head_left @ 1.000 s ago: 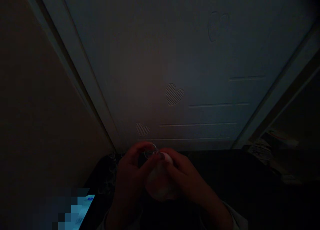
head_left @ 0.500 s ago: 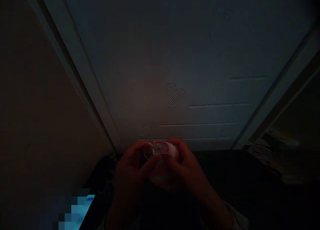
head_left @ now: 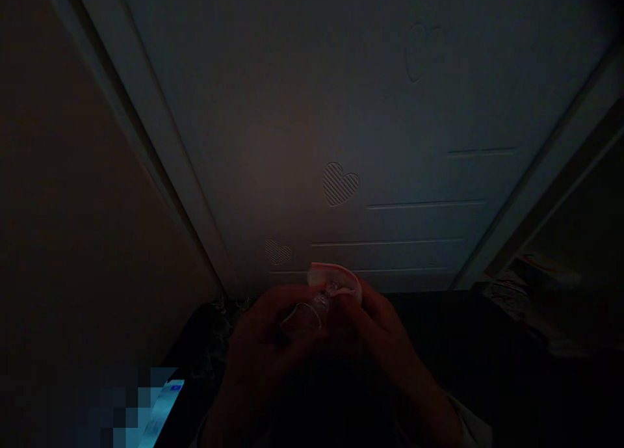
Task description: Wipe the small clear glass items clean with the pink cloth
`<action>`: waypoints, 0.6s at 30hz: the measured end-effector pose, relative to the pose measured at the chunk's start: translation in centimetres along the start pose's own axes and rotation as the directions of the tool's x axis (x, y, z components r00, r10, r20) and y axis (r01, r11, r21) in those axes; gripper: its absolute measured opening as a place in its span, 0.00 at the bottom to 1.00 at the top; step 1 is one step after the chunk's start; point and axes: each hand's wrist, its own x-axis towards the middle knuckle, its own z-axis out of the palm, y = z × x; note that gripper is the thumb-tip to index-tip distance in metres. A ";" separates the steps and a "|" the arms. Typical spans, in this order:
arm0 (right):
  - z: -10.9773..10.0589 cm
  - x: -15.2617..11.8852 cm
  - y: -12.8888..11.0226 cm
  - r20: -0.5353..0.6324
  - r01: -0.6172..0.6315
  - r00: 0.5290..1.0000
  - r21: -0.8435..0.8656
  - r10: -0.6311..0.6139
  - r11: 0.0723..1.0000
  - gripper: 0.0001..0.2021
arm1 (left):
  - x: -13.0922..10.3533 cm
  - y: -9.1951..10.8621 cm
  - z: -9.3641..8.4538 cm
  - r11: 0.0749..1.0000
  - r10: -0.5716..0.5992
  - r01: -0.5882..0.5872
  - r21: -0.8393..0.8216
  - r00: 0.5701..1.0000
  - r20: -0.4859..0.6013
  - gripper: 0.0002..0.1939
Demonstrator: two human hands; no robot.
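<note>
My left hand (head_left: 258, 341) is closed around a clear stemmed glass (head_left: 320, 300), which looks tilted. A round edge of the glass faces left, between thumb and fingers; its knobbed stem runs up to the right. A pink and white cloth (head_left: 336, 274) is gripped in my right hand (head_left: 380, 324), wrapped partly about the stem's far end. That end is largely hidden by the cloth and fingers. Dim light makes the glass's full shape hard to make out.
Ahead stands a pale panel (head_left: 273, 129) with carved hearts and lines, like a door. A dark surface (head_left: 439, 344) lies below. A lit screen (head_left: 163, 409) is at lower left. Pale, crumpled-looking items (head_left: 541, 298) sit at the right, and a brown wall (head_left: 73, 207) rises on the left.
The glass has turned in my hands, its round edge now lower and more of its stem showing. The cloth, previously bunched below and around it, now stands up behind the stem.
</note>
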 end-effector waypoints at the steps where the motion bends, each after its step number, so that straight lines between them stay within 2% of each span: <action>1: -0.1 0.0 0.0 -0.006 -0.002 1.000 0.001 0.002 1.000 0.15 | 0.0 -0.1 -0.1 1.000 -0.001 0.001 0.002 1.000 0.012 0.17; 7: -0.2 0.0 0.5 -0.067 -0.021 0.998 0.006 0.021 1.000 0.14 | 0.2 0.0 -0.2 0.999 0.042 -0.043 0.018 0.996 0.078 0.21; 12: 0.0 0.0 1.2 -0.132 0.060 0.989 -0.050 -0.066 0.997 0.14 | 0.3 0.5 -0.1 1.000 0.006 -0.004 -0.030 0.996 0.092 0.21; 18: 0.1 -0.1 0.9 -0.132 0.142 0.976 -0.223 -0.174 0.964 0.12 | 0.1 0.9 -0.1 0.999 -0.009 0.011 -0.032 0.997 0.083 0.23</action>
